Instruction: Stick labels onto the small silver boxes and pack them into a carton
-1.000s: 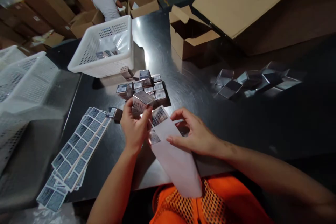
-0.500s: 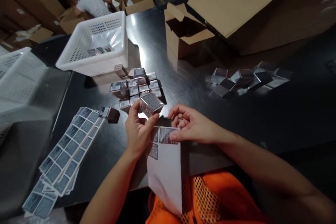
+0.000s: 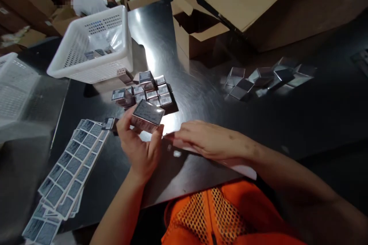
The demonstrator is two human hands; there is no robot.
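My left hand (image 3: 139,147) grips a small shiny carton (image 3: 148,114) with a dark printed top, thumb on its near corner and fingers at the left side. Just right of it, my right hand (image 3: 201,138) has its fingers closed on a label sheet (image 3: 244,171). Most of that sheet is hidden under the hand and forearm. Beyond the held carton stands a cluster of similar cartons (image 3: 151,93), several showing barcodes. To the left, a fanned stack of label sheets (image 3: 73,160) lies on the table, with one more carton (image 3: 109,123) at its upper end.
A white plastic basket (image 3: 89,74) holding some cartons stands at the back left. An open cardboard box (image 3: 181,40) and a large carton (image 3: 258,4) are at the back right. Loose wrapped cartons (image 3: 241,89) lie on the right. A person in a white shirt (image 3: 87,0) is behind.
My right hand has swung the label sheet from hanging upright to lying sideways under my forearm. My left hand, with the carton, has shifted left, and the view has moved slightly.
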